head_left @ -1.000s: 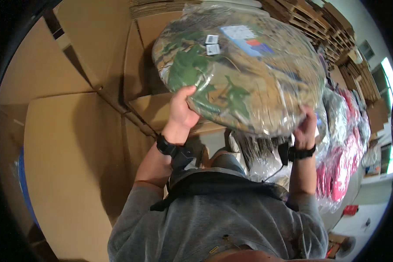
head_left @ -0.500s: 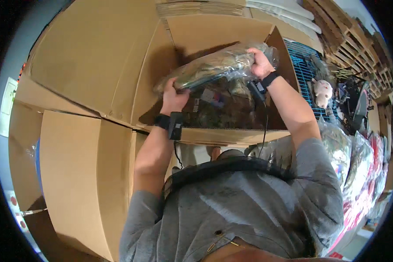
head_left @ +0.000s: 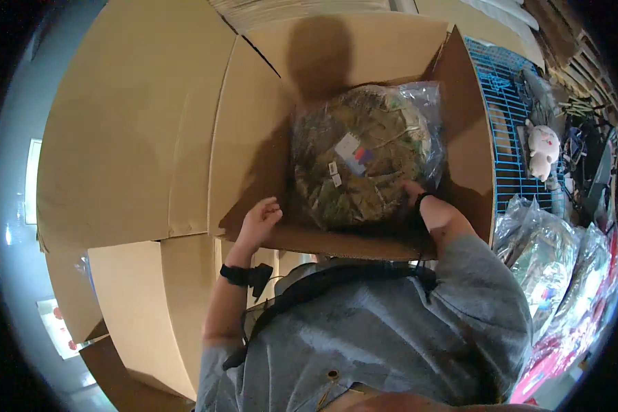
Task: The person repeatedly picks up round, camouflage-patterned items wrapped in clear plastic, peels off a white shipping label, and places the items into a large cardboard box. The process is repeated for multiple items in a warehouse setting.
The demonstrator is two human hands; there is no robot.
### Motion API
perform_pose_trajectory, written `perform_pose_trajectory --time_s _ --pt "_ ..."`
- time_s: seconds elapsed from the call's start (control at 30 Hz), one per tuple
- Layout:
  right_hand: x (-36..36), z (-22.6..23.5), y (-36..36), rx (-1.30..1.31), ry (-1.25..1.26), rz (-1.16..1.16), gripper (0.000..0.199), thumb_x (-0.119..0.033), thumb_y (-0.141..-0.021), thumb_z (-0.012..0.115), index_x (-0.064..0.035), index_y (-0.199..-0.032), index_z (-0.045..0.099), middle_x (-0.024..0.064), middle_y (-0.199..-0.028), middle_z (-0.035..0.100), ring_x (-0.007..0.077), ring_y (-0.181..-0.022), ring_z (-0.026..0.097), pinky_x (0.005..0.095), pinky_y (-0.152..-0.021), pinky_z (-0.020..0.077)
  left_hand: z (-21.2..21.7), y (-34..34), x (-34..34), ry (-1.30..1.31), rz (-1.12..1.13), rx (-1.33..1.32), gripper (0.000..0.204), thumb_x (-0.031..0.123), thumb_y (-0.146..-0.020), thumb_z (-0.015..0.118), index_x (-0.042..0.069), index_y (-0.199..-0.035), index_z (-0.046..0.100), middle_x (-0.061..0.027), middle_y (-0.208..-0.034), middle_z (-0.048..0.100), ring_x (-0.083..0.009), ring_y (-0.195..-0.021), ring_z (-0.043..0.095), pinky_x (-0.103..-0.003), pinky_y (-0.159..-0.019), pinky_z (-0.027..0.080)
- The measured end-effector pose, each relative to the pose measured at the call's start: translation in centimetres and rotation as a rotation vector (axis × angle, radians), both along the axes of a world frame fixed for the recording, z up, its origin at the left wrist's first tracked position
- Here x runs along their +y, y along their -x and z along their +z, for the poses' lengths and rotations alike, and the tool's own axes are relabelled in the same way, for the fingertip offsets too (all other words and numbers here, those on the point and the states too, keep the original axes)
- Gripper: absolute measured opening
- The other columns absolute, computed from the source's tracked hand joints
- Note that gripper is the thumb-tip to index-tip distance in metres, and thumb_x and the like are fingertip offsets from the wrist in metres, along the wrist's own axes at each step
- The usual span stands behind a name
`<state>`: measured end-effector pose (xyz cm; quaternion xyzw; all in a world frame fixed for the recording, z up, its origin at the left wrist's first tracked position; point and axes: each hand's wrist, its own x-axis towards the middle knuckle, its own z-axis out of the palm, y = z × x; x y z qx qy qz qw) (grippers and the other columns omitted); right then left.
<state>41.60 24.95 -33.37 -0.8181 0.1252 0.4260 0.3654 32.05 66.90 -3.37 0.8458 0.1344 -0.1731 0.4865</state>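
A round camouflage-patterned fabric bundle (head_left: 374,147) in a clear plastic bag lies flat inside a deep cardboard box (head_left: 353,253). White labels show on its top, and loose plastic sticks out at its upper right. My right hand (head_left: 414,193) is at the bundle's near right edge, closed on the bag there; part of its fingers is hidden in shadow. Apart from the bundle, my left hand (head_left: 259,221) hovers over the box's near left corner, holding nothing, its fingers loosely bent and thumb apart.
Large cardboard flaps (head_left: 137,130) spread to the left, another carton (head_left: 134,302) below them. Right of the box stand a blue wire rack (head_left: 508,103) with a pink-white plush toy (head_left: 544,147) and several plastic-bagged items (head_left: 546,254). Flat cardboard and pallets lie beyond.
The tilted bagged bundle, held up in both hands before, now lies flat in the box. My left hand has let go and drawn back toward me; my right hand has come lower and nearer.
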Motion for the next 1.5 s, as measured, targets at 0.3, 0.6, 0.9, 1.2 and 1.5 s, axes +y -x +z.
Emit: perform_pose_trajectory --time_s 0.3,0.6,0.9,1.2,1.5 --pt "1.2 1.0 -4.2 0.163 -0.612 -0.527 0.019 -0.014 -0.074 0.060 -0.0057 -0.091 0.056 0.0099 -0.099 0.055 0.0222 -0.087 0.055 0.0357 -0.076 0.0465 -0.1 -0.7 -1.4 -0.141 -0.274 0.066 0.041 0.018 -0.079 0.062 0.001 -0.114 0.051 -0.0140 -0.102 0.059 -0.0213 -0.090 0.059 -0.031 -0.081 0.046" --pt "-3.9 -4.7 -4.3 0.232 -0.208 -0.358 0.055 -0.034 -0.078 0.063 -0.0037 -0.121 0.047 0.0158 -0.134 0.031 0.0276 -0.120 0.031 0.0410 -0.090 0.0357 -0.3 -0.9 -1.9 -0.200 -0.331 0.050 0.040 0.020 -0.079 0.062 0.006 -0.115 0.051 -0.0131 -0.103 0.060 -0.0225 -0.093 0.058 -0.032 -0.081 0.045" --pt "2.2 24.3 -5.7 -0.097 -0.276 -0.117 0.038 -0.032 -0.081 0.059 -0.0061 -0.108 0.053 0.0042 -0.081 0.060 0.0128 -0.070 0.055 0.0236 -0.058 0.0430 -0.1 -0.7 -1.4 -0.206 -0.436 -0.053 0.038 0.020 -0.080 0.061 0.002 -0.112 0.053 -0.0149 -0.102 0.060 -0.0237 -0.090 0.060 -0.032 -0.080 0.046" --pt "0.9 37.9 19.3 -1.146 -0.625 -0.836 0.028 -0.014 -0.087 0.053 -0.0003 -0.111 0.051 0.0074 -0.101 0.060 0.0126 -0.088 0.056 0.0263 -0.079 0.0438 -0.3 -1.2 -1.5 -0.126 -0.549 -0.222 0.032 0.020 -0.082 0.057 0.000 -0.106 0.055 -0.0144 -0.097 0.062 -0.0226 -0.086 0.060 -0.032 -0.076 0.046" --pt "9.4 26.2 52.2 -0.602 -0.050 -1.871 0.014 -0.007 -0.078 0.058 -0.0041 -0.091 0.056 0.0018 -0.078 0.060 0.0088 -0.069 0.054 0.0223 -0.062 0.0415 1.0 -0.4 -3.7 -0.365 -0.693 -0.705 0.036 0.017 -0.081 0.057 -0.002 -0.112 0.052 -0.0184 -0.112 0.054 -0.0302 -0.103 0.051 -0.037 -0.088 0.039"
